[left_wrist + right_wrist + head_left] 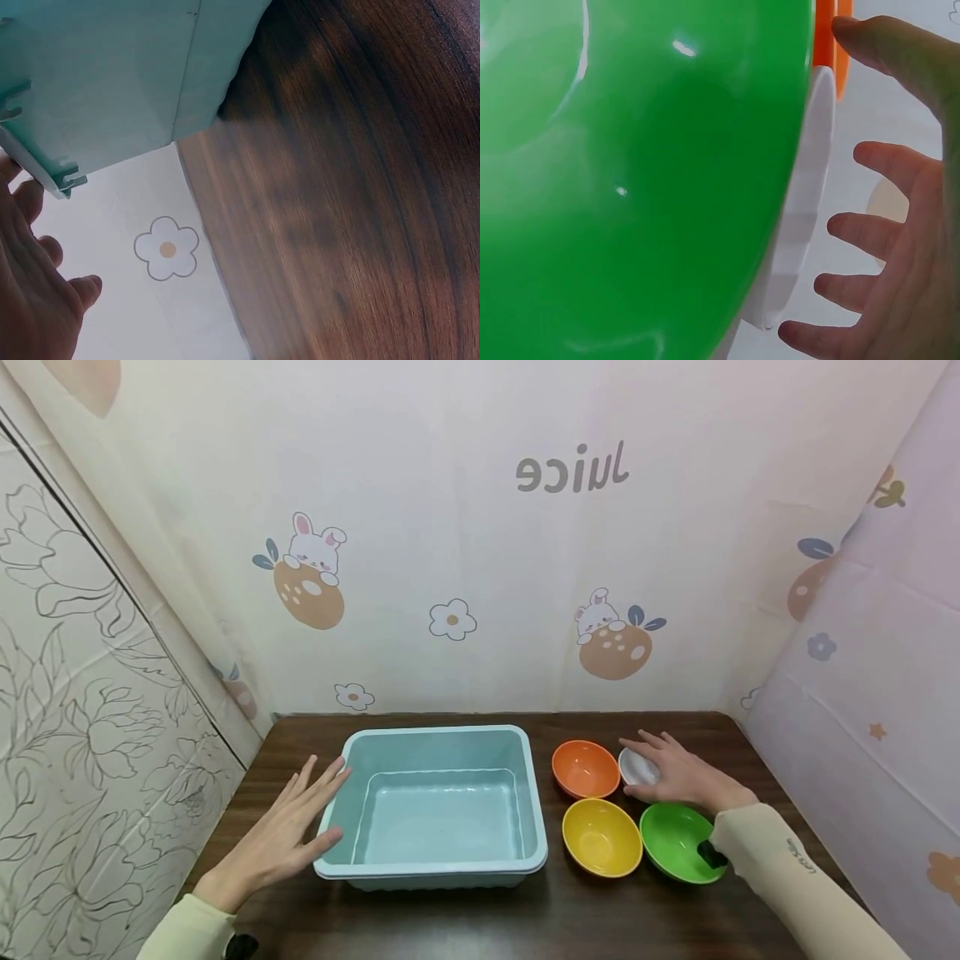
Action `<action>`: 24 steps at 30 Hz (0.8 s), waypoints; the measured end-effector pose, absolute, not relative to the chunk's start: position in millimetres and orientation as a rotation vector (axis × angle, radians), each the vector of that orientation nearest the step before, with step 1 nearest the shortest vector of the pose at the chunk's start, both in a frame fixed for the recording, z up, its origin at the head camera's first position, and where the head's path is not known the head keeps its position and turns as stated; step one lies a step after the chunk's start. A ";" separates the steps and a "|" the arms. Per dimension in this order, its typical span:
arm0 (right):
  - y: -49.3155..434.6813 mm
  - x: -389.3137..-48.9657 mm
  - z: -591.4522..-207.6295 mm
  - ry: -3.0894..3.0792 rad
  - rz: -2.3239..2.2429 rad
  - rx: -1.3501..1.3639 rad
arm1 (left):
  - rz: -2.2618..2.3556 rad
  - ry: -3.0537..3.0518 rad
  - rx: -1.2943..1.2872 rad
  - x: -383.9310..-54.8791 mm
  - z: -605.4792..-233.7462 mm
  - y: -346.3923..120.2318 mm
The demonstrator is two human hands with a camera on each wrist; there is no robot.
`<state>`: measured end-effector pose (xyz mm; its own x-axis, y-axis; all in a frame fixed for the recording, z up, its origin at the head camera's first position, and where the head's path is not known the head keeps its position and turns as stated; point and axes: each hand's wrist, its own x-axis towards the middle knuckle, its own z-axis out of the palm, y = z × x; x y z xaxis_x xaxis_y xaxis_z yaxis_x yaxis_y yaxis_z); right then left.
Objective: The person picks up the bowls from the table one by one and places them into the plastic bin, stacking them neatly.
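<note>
My left hand [281, 835] is spread at the left rim of a pale blue plastic basin [442, 818], fingertips right at the edge. In the left wrist view the fingers [30, 199] show beside the basin's rim and its outer wall [112, 82]. The right hand [678, 772] hovers with spread fingers over a small white bowl [637, 768], partly covering it in the head view. Around it are an orange bowl [585, 768], a yellow bowl [602, 837] and a green bowl [678, 842]. From the right wrist, the green bowl [630, 180] hides much of the white bowl [799, 210].
Everything stands on a dark brown wooden table [450, 927]. A pale printed cloth [465, 552] with rabbits and flowers hangs behind the back edge, and more cloth closes in the left and right sides. The basin holds nothing visible.
</note>
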<state>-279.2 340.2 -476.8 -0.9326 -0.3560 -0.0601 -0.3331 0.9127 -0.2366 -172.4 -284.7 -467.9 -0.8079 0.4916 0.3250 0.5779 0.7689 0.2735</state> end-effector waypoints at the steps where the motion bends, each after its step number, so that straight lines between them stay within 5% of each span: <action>1: 340.4 -279.2 -477.9 2.971 -0.343 -0.547 | -0.536 -2.726 -0.841 -172.4 -468.4 -284.8; 24: 337.5 -279.2 -486.5 2.967 -0.330 -0.593 | -0.560 -2.714 -0.874 -173.8 -469.4 -286.1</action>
